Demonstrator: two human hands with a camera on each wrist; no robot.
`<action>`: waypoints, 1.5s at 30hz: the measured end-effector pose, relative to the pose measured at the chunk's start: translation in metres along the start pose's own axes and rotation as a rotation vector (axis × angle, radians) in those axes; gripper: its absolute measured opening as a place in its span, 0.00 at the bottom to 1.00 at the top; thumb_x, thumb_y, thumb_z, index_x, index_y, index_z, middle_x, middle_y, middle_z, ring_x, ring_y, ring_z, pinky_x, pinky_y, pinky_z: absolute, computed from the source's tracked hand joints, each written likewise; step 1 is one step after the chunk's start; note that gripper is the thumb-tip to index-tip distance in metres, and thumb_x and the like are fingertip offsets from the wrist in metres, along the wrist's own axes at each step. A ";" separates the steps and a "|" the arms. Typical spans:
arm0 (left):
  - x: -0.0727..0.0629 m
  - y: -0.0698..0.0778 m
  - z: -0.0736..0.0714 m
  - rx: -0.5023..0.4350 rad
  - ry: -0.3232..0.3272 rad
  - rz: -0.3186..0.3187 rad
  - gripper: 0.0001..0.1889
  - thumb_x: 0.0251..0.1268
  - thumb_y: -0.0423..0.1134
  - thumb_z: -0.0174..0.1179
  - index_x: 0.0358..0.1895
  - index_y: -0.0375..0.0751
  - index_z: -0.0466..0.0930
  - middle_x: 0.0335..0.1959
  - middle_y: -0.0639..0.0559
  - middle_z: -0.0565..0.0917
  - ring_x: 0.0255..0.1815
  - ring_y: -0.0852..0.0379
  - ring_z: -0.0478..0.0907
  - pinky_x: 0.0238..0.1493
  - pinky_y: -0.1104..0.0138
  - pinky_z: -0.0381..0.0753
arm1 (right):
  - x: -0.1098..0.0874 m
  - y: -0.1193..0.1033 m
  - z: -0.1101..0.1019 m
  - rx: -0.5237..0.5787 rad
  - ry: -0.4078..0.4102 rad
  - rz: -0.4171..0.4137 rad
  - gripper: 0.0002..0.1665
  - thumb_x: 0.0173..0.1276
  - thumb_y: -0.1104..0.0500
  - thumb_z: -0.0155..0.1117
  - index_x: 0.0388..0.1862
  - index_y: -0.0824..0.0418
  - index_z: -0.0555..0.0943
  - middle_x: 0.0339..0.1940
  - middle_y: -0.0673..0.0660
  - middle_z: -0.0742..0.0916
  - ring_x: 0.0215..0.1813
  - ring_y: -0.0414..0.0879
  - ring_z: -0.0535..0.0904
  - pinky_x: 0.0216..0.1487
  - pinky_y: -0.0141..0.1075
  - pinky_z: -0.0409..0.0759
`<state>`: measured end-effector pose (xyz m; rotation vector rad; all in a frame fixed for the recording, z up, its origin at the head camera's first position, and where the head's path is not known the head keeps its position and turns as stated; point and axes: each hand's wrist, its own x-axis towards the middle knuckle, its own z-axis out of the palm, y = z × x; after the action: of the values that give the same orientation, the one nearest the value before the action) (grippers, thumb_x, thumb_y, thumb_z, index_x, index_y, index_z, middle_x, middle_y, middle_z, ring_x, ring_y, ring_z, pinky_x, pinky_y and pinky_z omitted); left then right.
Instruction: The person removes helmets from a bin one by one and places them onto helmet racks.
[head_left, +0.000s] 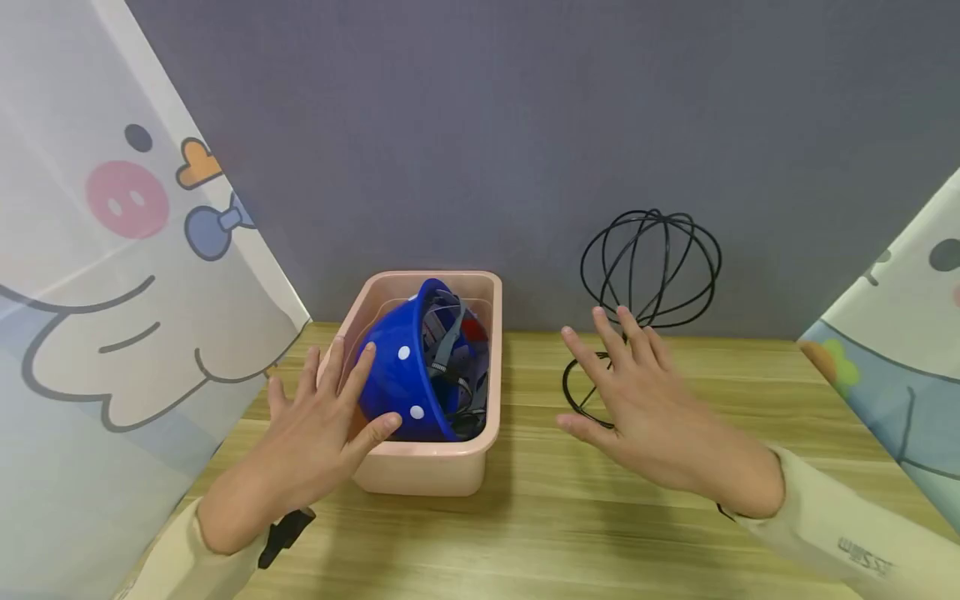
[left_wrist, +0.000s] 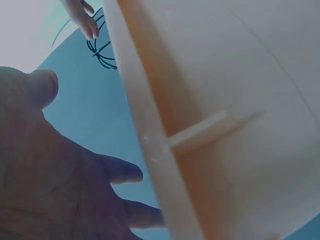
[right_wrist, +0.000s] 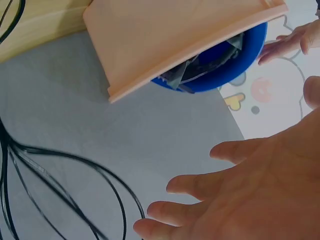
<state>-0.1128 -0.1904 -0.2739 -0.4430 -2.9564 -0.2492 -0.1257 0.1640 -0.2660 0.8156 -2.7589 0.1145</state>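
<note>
A pale pink plastic bin (head_left: pixel 427 471) stands on the wooden table, and a blue hard hat (head_left: pixel 405 367) with white dots lies tilted on its side in it. Grey straps show inside the hat. My left hand (head_left: pixel 315 433), fingers spread, hovers at the bin's left side and overlaps its rim in the head view. To the right, a black wire stand (head_left: pixel 652 275) with a balloon-shaped cage and a ring base rises near the back wall. My right hand (head_left: pixel 652 408) is spread in front of it, hiding part of its base and stem. Neither hand holds anything.
A grey wall (head_left: pixel 525 150) closes off the table's back edge. Cartoon-printed panels (head_left: pixel 127 292) flank the wooden tabletop (head_left: pixel 555 517) on both sides. A dark strap piece (head_left: pixel 287 533) sits at the left wrist.
</note>
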 end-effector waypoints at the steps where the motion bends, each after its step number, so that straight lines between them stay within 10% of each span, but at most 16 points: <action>1: 0.001 -0.001 0.001 0.000 0.005 0.000 0.44 0.66 0.68 0.41 0.76 0.44 0.42 0.74 0.32 0.41 0.70 0.25 0.34 0.53 0.25 0.28 | 0.002 -0.001 0.001 0.003 -0.009 0.001 0.49 0.68 0.28 0.40 0.78 0.52 0.43 0.76 0.65 0.42 0.74 0.57 0.25 0.68 0.61 0.37; 26: 0.017 -0.030 0.018 -0.115 -0.053 0.002 0.44 0.67 0.67 0.40 0.76 0.42 0.40 0.75 0.37 0.40 0.73 0.33 0.34 0.61 0.32 0.33 | 0.084 -0.034 0.025 0.129 -0.098 -0.020 0.53 0.62 0.21 0.33 0.78 0.47 0.41 0.77 0.61 0.46 0.75 0.61 0.33 0.68 0.62 0.40; 45: 0.028 -0.031 0.028 -0.127 -0.014 0.053 0.43 0.70 0.64 0.40 0.76 0.42 0.38 0.75 0.38 0.45 0.73 0.35 0.37 0.62 0.33 0.43 | 0.144 -0.075 0.026 0.144 -0.100 -0.275 0.46 0.66 0.31 0.48 0.77 0.47 0.50 0.76 0.60 0.53 0.75 0.60 0.43 0.67 0.60 0.51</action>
<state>-0.1521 -0.2069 -0.3014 -0.5397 -2.9481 -0.4319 -0.2071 0.0215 -0.2523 1.2608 -2.7209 0.2260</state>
